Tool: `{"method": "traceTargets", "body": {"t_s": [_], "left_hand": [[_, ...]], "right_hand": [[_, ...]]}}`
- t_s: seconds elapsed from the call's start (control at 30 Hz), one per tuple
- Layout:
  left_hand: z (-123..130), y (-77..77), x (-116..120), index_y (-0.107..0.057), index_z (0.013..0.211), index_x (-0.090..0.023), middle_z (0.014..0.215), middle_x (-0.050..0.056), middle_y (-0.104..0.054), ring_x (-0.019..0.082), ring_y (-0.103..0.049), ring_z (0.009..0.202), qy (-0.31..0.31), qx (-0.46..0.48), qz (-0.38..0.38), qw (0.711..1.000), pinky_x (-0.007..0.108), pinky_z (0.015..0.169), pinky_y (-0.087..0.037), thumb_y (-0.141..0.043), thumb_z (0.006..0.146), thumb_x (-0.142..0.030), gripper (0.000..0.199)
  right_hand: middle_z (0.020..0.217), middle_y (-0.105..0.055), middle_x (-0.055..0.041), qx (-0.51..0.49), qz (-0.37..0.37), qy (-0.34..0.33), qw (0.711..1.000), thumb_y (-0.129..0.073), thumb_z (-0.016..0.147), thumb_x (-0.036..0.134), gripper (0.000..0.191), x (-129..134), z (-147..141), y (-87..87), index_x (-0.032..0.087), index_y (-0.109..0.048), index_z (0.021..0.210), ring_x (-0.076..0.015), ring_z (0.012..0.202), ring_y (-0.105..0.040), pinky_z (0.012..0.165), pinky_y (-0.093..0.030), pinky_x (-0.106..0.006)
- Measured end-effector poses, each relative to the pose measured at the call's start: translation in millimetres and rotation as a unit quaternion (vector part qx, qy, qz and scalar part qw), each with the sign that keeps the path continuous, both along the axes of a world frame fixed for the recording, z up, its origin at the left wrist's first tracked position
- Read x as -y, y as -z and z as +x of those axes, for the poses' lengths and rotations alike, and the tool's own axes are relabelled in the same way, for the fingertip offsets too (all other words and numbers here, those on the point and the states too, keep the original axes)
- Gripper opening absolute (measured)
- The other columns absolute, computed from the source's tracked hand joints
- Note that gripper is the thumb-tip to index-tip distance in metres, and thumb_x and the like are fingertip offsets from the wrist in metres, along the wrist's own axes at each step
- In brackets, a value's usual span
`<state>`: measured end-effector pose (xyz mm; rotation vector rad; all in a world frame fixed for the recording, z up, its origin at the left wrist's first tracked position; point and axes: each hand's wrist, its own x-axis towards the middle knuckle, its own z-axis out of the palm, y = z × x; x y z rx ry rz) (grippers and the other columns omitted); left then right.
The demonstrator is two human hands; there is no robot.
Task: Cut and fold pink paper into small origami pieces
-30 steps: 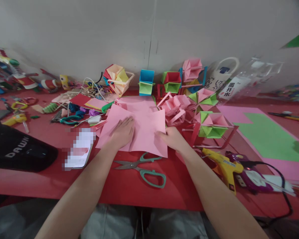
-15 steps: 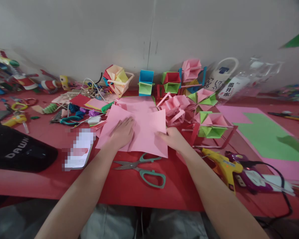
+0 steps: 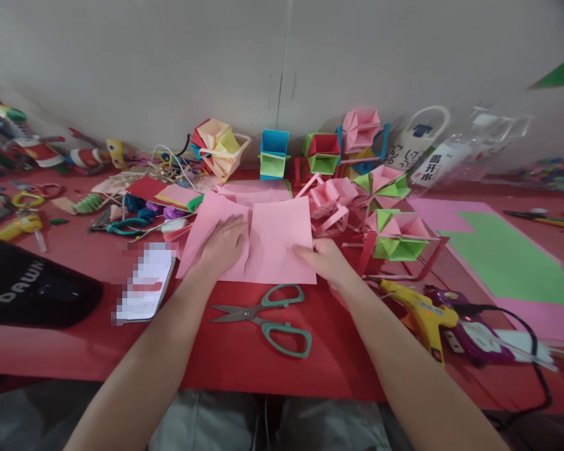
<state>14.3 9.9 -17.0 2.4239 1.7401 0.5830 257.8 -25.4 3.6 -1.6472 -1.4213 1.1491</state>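
Pink paper (image 3: 282, 241) lies in front of me, with a dark line and a narrow gap running down its middle between a left and a right part. My left hand (image 3: 225, 243) is spread flat on the left part, fingers pointing away from me. At the right edge, my right hand (image 3: 326, 260) pinches the right part between thumb and fingers, thumb on top. Scissors (image 3: 263, 316) with green handles lie partly spread just below the paper, touched by neither hand. Whether the two parts are still joined anywhere, I cannot tell.
To the left are a phone (image 3: 148, 285) and a black container (image 3: 37, 282). Folded paper models (image 3: 399, 235) stand behind and right of the paper. A yellow glue gun (image 3: 423, 316) rests on a purple power strip (image 3: 479, 338). Green paper (image 3: 512, 257) lies at the right.
The right part has come down flatter and straighter, and the gap along the middle shows more clearly. My left hand has shifted slightly left; my right hand keeps its pinch.
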Motion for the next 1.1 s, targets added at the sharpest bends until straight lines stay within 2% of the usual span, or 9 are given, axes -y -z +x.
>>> {"method": "traceTargets", "body": {"t_s": [0.17,0.33,0.5,0.73,0.93,1.1], "left_hand": [[6,-2.8,8,-0.052,0.138,-0.009,0.153,0.014,-0.044,0.025,-0.034,0.146,0.006,-0.04,-0.028,0.999,0.046,0.122,-0.024,-0.029,0.099,-0.022,0.047],[4,3.7,3,-0.04,0.147,-0.007,0.158,0.014,-0.036,0.025,-0.029,0.149,0.016,-0.057,-0.074,0.995,0.047,0.122,-0.023,-0.028,0.097,-0.02,0.053],[0,10.2,-2,-0.041,0.146,-0.01,0.159,0.012,-0.035,0.023,-0.028,0.149,0.019,-0.048,-0.067,0.996,0.046,0.123,-0.02,-0.027,0.097,-0.022,0.053],[0,10.1,-1,-0.039,0.147,-0.008,0.159,0.014,-0.035,0.023,-0.027,0.15,0.024,-0.047,-0.07,0.996,0.046,0.123,-0.02,-0.027,0.096,-0.022,0.055],[0,7.1,0,-0.041,0.146,-0.012,0.159,0.013,-0.036,0.023,-0.029,0.149,0.023,-0.048,-0.071,0.996,0.046,0.122,-0.021,-0.028,0.094,-0.02,0.054],[0,7.3,-1,-0.039,0.147,-0.008,0.159,0.014,-0.033,0.023,-0.026,0.15,0.025,-0.052,-0.083,0.995,0.047,0.122,-0.02,-0.027,0.095,-0.02,0.055]], "right_hand": [[0.065,-0.067,-0.0052,0.015,0.03,0.007,0.999,-0.066,0.073,0.038,0.03,0,-2,4.4,0.009,-0.072,0.077,-0.0186,0.062,-0.06,0.052,-0.043,-0.026],[0.065,-0.066,-0.0049,0.017,0.028,-0.007,0.999,-0.066,0.072,0.039,0.032,0,-1,3.0,0.009,-0.072,0.077,-0.0186,0.062,-0.06,0.054,-0.044,-0.027],[0.067,-0.068,-0.0061,0.019,0.013,-0.035,0.999,-0.069,0.072,0.039,0.03,0,0,-0.5,0.009,-0.073,0.077,-0.0199,0.065,-0.062,0.057,-0.046,-0.028],[0.071,-0.07,-0.0072,0.032,0.022,-0.048,0.998,-0.07,0.073,0.036,0.027,1,1,-2.3,0.01,-0.073,0.079,-0.0209,0.068,-0.063,0.062,-0.049,-0.03],[0.067,-0.068,-0.0063,0.055,0.016,-0.052,0.997,-0.07,0.072,0.037,0.027,-1,3,-0.8,0.01,-0.071,0.074,-0.0202,0.066,-0.062,0.058,-0.046,-0.029],[0.065,-0.066,-0.0049,0.075,0.01,-0.058,0.995,-0.069,0.073,0.039,0.028,1,4,-2.0,0.011,-0.069,0.069,-0.0187,0.063,-0.06,0.055,-0.042,-0.026]]}}
